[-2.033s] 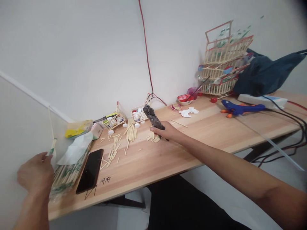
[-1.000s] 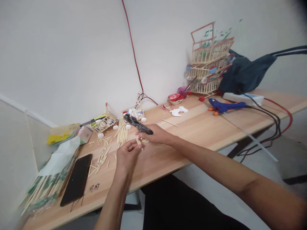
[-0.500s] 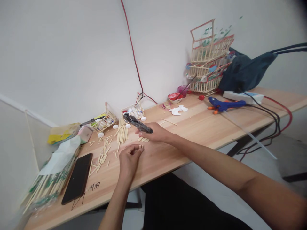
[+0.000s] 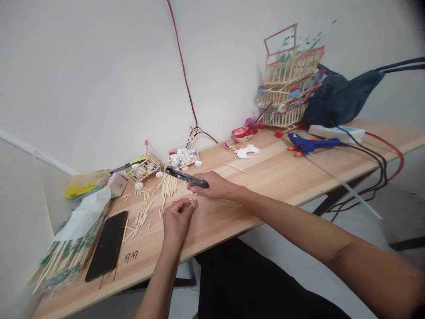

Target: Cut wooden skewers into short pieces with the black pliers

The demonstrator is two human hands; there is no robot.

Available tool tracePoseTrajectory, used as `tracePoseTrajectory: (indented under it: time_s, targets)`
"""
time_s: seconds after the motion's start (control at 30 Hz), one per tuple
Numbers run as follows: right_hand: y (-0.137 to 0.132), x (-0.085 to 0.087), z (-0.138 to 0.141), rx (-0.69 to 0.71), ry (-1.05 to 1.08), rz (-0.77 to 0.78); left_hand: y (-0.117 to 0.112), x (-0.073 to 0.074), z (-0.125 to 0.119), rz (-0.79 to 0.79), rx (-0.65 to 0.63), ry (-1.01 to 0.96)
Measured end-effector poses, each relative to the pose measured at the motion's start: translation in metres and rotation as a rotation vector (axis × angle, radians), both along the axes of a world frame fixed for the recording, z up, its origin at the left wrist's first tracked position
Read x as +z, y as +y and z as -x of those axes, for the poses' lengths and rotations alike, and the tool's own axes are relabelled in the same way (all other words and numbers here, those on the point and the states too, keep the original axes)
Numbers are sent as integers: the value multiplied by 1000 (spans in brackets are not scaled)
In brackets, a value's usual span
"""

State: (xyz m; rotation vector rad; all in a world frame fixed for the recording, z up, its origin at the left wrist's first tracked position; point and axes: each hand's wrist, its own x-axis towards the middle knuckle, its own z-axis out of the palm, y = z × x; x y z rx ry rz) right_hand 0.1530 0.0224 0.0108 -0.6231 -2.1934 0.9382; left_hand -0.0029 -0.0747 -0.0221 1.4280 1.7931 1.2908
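My right hand [image 4: 214, 186] is closed round a dark pliers-like tool [image 4: 186, 177], whose far end points left over the table; its exact kind is unclear. Just below and to the left, my left hand [image 4: 175, 217] pinches a few short wooden sticks [image 4: 192, 202] between thumb and fingers, close above the table top. A bundle of longer wooden sticks [image 4: 169, 186] lies beyond my left hand. Short cut pieces [image 4: 142, 215] are scattered to its left.
Two small stick carts [image 4: 183, 155] with bottle-cap wheels stand by the wall. Taller stick baskets [image 4: 287, 95] are stacked at the right, near a blue glue gun [image 4: 312, 144] and a power strip [image 4: 337, 133]. A phone [image 4: 108, 246] and bagged sticks [image 4: 68, 248] lie left.
The tool in my right hand has swung flatter, its far end lower and a little to the left. My left hand has shifted slightly left with the sticks.
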Motion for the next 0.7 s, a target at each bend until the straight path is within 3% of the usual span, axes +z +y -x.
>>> tracePoseTrajectory:
  time_s: [0.27,0.5,0.7]
  targets:
    - [1,0,0,48,-64,-72,2,10,-7,25,-93,-696]
    - [2,2,-2,94,-27,-25,5,22,-9,129,-149,-835]
    - [0,4,-2,85,-51,-21,5,18,-6,164,-122,-779]
